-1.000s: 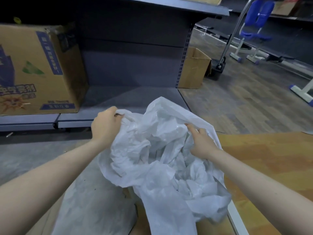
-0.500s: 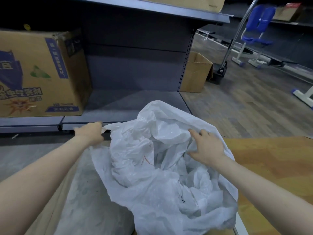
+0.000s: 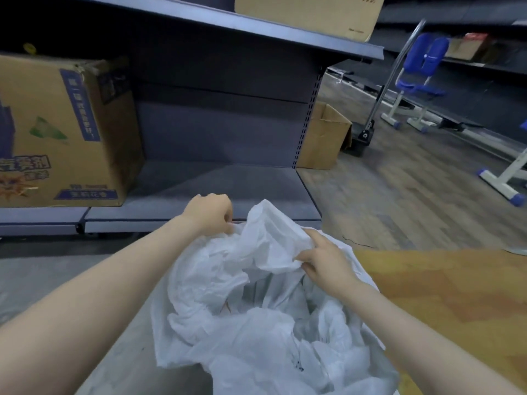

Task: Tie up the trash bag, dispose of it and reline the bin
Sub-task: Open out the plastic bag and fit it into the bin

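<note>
White, thin plastic is bunching up between the two hands: the trash bag [image 3: 256, 323] is lying low in the middle of the view, its crumpled mouth gaping upward and its body spreading down toward the bottom edge. The left hand [image 3: 211, 213] is sitting at the bag's far left rim with its fingers curled inward, pinching the edge of the film there. The right hand [image 3: 325, 260] is lying on the right side of the opening, thumb and fingers closing on a raised fold of plastic that is standing up between the two hands (the tallest peak of the bag). Both forearms are reaching in from the lower corners.

Writing is showing on the big cardboard box [image 3: 62, 132] on the lower shelf [image 3: 222, 192] to the left: blue panels with pale characters, too blurred to read, plus a green shape and an orange burst. A small dark mark is sitting on the bag low at the right, also unreadable.

The bag is looking translucent and heavily wrinkled, with grey shadows in its folds and a faint reddish streak inside. Another open carton [image 3: 322, 138] is standing past the shelf end, and a blue chair [image 3: 419, 69] is standing far right on the wooden floor [image 3: 399, 201].
</note>
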`<state>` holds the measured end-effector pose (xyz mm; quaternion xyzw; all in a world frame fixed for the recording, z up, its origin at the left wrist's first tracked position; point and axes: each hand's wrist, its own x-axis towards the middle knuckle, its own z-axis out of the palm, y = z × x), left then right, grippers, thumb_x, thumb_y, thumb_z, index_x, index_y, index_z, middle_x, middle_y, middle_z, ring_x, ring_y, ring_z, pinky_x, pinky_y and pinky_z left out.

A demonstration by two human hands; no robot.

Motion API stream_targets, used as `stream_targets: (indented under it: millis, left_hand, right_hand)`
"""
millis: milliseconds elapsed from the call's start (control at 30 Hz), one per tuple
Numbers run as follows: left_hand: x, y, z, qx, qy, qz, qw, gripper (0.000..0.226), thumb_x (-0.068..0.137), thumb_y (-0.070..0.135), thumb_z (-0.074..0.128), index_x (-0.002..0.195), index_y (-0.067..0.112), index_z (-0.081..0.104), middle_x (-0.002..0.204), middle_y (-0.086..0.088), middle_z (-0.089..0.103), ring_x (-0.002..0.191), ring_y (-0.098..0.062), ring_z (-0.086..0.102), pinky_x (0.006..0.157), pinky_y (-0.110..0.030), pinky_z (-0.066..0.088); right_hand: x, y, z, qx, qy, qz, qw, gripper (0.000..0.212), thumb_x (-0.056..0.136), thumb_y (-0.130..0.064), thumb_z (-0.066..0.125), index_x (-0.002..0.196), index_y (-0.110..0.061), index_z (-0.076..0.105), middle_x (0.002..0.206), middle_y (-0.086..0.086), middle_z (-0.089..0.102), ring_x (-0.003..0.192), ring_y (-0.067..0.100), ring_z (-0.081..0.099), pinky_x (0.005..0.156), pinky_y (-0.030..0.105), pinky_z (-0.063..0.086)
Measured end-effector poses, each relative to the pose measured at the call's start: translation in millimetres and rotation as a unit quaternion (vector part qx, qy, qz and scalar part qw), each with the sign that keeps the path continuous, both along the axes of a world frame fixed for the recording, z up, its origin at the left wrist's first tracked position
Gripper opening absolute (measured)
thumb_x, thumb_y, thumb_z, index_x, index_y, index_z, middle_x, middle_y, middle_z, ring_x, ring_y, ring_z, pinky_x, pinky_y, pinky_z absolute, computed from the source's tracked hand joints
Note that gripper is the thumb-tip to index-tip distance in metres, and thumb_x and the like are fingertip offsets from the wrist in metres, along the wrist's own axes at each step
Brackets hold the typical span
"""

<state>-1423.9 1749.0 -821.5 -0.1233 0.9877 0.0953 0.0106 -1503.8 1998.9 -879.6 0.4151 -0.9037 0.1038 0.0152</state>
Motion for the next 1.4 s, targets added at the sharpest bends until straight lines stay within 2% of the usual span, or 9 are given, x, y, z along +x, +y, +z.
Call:
stream_targets:
  millis: [100, 400, 533, 633, 800, 900, 1033, 1200, 1400]
  left_hand:
    - [6, -9, -11, 0.032, 0.132, 0.042, 0.99, 0.016, 0.087, 0.024, 0.059, 0.077, 0.012, 0.063, 0.077, -0.003, 0.065, 0.078, -0.027, 0.059, 0.053, -0.027, 0.033]
    - [0, -37, -37, 0.043, 0.208, 0.256, 0.943, 0.018, 0.09, 0.023, 0.058, 0.08, 0.011, 0.067, 0.074, -0.004, 0.063, 0.075, -0.029, 0.059, 0.065, -0.029, 0.037]
    - [1, -36, -37, 0.211, 0.288, 0.131, 0.925, 0.025, 0.089, 0.016, 0.06, 0.113, 0.011, 0.061, 0.109, -0.003, 0.055, 0.104, -0.021, 0.054, 0.088, -0.03, 0.042]
    - [16, -22, -28, 0.172, 0.37, -0.06, 0.911, 0.034, 0.086, 0.042, 0.055, 0.089, 0.009, 0.062, 0.094, 0.001, 0.053, 0.088, -0.017, 0.049, 0.082, -0.028, 0.039]
    - [45, 10, -31, -0.005, 0.251, -0.27, 0.929, 0.067, 0.081, 0.077, 0.033, 0.075, 0.017, 0.062, 0.09, 0.001, 0.058, 0.085, -0.018, 0.051, 0.097, -0.038, 0.031]
    - [53, 20, -37, -0.086, 0.122, -0.256, 0.955, 0.081, 0.064, 0.089, 0.033, 0.097, 0.022, 0.062, 0.121, -0.003, 0.053, 0.121, -0.022, 0.044, 0.115, -0.05, -0.005]
    - [58, 20, -36, -0.136, 0.006, -0.196, 0.971, 0.113, 0.048, 0.097, 0.027, 0.136, 0.027, 0.036, 0.158, -0.011, 0.01, 0.147, -0.03, 0.0, 0.11, -0.062, -0.011]
    - [55, 16, -39, -0.177, 0.085, -0.196, 0.961, 0.062, 0.079, 0.061, 0.053, 0.125, 0.019, 0.043, 0.117, -0.004, 0.053, 0.106, -0.028, 0.052, 0.086, -0.04, 0.037]
    - [53, 1, -13, 0.095, 0.185, -0.222, 0.953, 0.023, 0.089, 0.027, 0.063, 0.088, 0.02, 0.041, 0.086, 0.009, 0.043, 0.076, -0.009, 0.042, 0.068, -0.025, 0.034]
  right_hand:
    - [5, 2, 3, -0.01, 0.016, -0.009, 1.0, 0.013, 0.079, -0.01, 0.059, 0.075, -0.013, 0.072, 0.144, 0.002, 0.041, 0.113, 0.027, 0.054, 0.081, 0.036, 0.046]
    - [4, 0, 3, 0.02, -0.003, -0.044, 0.999, 0.028, 0.085, -0.043, 0.064, 0.086, -0.017, 0.074, 0.156, 0.001, 0.019, 0.144, 0.023, 0.02, 0.112, 0.051, 0.025]
    - [10, 3, -1, -0.058, 0.11, -0.026, 0.992, 0.032, 0.076, -0.045, 0.07, 0.096, -0.02, 0.07, 0.152, 0.014, 0.027, 0.142, 0.032, 0.021, 0.108, 0.059, 0.027]
    - [11, 1, 2, -0.15, 0.245, 0.004, 0.958, 0.029, 0.081, -0.043, 0.06, 0.096, -0.019, 0.067, 0.131, 0.014, 0.043, 0.121, 0.032, 0.042, 0.1, 0.053, 0.036]
    - [36, -18, 11, -0.177, 0.17, 0.121, 0.962, 0.043, 0.089, -0.049, 0.048, 0.079, -0.012, 0.069, 0.077, 0.003, 0.062, 0.068, 0.023, 0.059, 0.058, 0.026, 0.038]
    - [53, -31, 4, -0.032, 0.094, 0.067, 0.993, 0.06, 0.073, -0.066, 0.052, 0.116, -0.024, 0.058, 0.115, 0.003, 0.057, 0.106, 0.027, 0.053, 0.082, 0.037, 0.041]
    - [56, -28, 11, 0.122, 0.023, -0.051, 0.991, 0.1, 0.057, -0.088, 0.032, 0.142, -0.036, 0.027, 0.147, 0.002, 0.025, 0.131, 0.03, 0.024, 0.105, 0.049, 0.021]
    - [45, -24, 14, 0.203, 0.019, -0.074, 0.976, 0.083, 0.069, -0.075, 0.056, 0.135, -0.027, 0.036, 0.138, 0.006, 0.04, 0.128, 0.034, 0.03, 0.105, 0.051, 0.022]
    - [33, -17, 17, 0.15, 0.061, -0.047, 0.986, 0.066, 0.088, -0.031, 0.061, 0.144, -0.031, 0.028, 0.146, 0.008, 0.028, 0.132, 0.031, 0.029, 0.101, 0.048, 0.033]
